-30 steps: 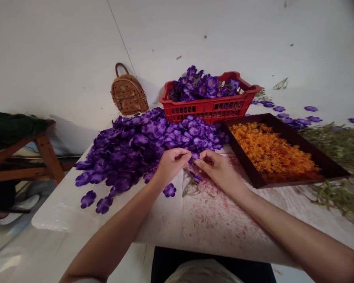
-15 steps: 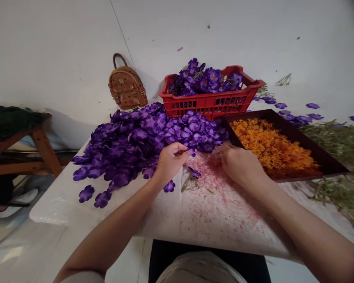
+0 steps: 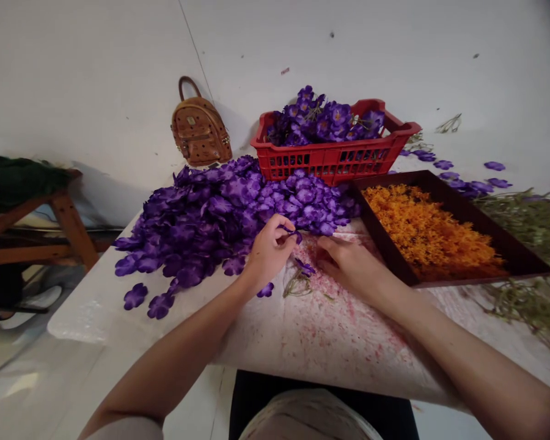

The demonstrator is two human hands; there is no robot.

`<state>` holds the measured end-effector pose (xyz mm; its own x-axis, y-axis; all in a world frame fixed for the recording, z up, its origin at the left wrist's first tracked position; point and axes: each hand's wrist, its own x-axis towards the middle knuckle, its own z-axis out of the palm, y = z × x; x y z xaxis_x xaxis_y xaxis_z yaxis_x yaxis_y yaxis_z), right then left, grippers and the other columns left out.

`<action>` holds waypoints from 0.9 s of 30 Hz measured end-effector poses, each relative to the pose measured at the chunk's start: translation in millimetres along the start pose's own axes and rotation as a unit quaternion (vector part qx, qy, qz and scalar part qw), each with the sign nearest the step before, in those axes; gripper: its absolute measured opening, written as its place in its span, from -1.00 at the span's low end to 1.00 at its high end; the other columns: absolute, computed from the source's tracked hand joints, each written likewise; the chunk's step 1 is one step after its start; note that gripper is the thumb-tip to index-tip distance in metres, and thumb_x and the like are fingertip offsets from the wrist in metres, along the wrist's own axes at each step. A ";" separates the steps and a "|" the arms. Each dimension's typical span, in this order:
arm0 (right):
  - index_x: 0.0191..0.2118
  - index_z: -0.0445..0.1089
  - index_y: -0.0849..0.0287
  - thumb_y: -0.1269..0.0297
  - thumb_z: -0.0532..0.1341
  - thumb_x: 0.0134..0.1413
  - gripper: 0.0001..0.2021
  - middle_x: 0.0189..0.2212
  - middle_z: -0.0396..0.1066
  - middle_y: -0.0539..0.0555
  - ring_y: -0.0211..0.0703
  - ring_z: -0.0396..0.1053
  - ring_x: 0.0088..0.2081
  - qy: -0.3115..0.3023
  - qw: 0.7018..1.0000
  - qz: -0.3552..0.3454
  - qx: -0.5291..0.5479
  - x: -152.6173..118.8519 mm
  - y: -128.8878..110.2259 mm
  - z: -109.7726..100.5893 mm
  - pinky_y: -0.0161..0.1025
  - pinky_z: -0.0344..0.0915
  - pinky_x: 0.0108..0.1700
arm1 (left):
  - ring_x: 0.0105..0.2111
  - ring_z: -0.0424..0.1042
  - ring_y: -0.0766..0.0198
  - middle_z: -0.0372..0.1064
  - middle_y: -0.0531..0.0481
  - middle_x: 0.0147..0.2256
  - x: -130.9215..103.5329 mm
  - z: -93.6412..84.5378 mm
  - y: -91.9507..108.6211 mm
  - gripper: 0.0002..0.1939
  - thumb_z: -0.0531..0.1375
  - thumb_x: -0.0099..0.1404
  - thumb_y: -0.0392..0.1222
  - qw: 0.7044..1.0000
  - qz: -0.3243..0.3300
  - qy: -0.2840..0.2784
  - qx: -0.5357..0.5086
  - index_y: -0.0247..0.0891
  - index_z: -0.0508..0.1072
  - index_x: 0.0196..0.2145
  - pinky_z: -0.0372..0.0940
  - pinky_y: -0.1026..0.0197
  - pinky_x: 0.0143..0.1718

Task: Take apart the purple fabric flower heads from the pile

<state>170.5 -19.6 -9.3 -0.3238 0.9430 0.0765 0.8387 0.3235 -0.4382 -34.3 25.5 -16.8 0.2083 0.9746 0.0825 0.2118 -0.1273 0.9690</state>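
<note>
A small purple flower is pinched between the thumb and fingers of my left hand, just in front of the heap of purple petals. To its right, my right hand has its thumb and fingers bent close together; anything between them is too small to make out. Between and below the hands lie another purple flower and a loop of thin green stems. Pink specks cover the white table there.
A red basket of purple flowers stands behind the heap. At right, a dark tray holds orange pieces, beside green stems. A brown backpack leans against the wall; a wooden stand is at left.
My right hand has moved left, closer to my left hand. The flower in my left hand now shows more. The whole view has shifted slightly.
</note>
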 end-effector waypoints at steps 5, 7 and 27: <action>-0.18 0.48 0.17 0.47 0.16 0.28 -0.84 -0.27 0.61 0.14 0.01 0.57 -0.26 0.067 0.992 0.013 0.102 2.4 6.5 -1.9 -0.13 0.36 -0.16 | -0.31 0.55 0.29 0.61 0.00 -0.29 -1.3 0.6 1.5 -0.77 0.14 0.37 -0.44 0.997 0.046 -0.045 0.050 -0.23 0.57 -0.29 0.33 0.26 -0.25; -0.15 0.52 0.14 0.42 0.15 0.30 -0.81 -0.27 0.63 0.12 0.00 0.58 -0.28 0.085 0.982 0.026 0.164 3.2 10.5 -3.9 -0.12 0.40 -0.17 | -0.26 0.58 0.25 0.67 -0.06 -0.19 -2.0 3.3 3.4 -0.78 0.19 0.38 -0.40 0.995 0.037 -0.062 0.061 -0.24 0.65 -0.24 0.38 0.23 -0.20; -0.38 0.43 0.11 0.24 0.23 0.15 -0.88 -0.49 0.41 0.00 -0.15 0.31 -0.43 0.108 0.932 0.038 0.343 1.4 -13.2 -8.6 -0.19 0.15 -0.34 | -0.49 0.30 0.36 0.42 0.07 -0.49 -1.1 15.3 12.4 -0.90 0.30 0.22 -0.29 0.995 -0.012 -0.082 -0.059 -0.27 0.56 -0.47 0.17 0.28 -0.41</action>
<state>162.7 -21.8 4.3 -0.1169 0.9789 0.1678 0.3547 0.1989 -0.9136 -17.2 20.0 -8.4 0.3600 0.9325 0.0294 0.1065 -0.0724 0.9917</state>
